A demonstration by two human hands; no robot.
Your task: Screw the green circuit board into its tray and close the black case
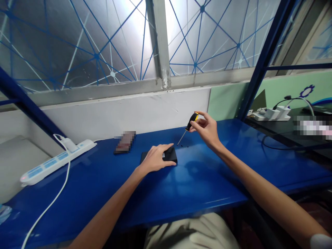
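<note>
A flat black rectangular box (171,156) lies on the blue table (207,180). My left hand (154,158) rests over it, gripping it between the thumb at the near edge and the fingers at the far edge; a small pale label shows between them. A screwdriver (192,121) with a black and yellow handle is pinched by the fingertips of my right hand (207,130). Its thin shaft slants down to the left, with the tip close to the tabletop, just beyond the box's right end. Several tiny dark pieces, perhaps screws (187,146), lie near the tip.
A phone-like object (125,142), blurred out, lies behind the box on the left. Farther left, a white power strip (57,164) has a plug and a cable (66,176) running to the front. Blue frame posts (255,79) flank the table; a black desk with chargers (278,113) adjoins at right.
</note>
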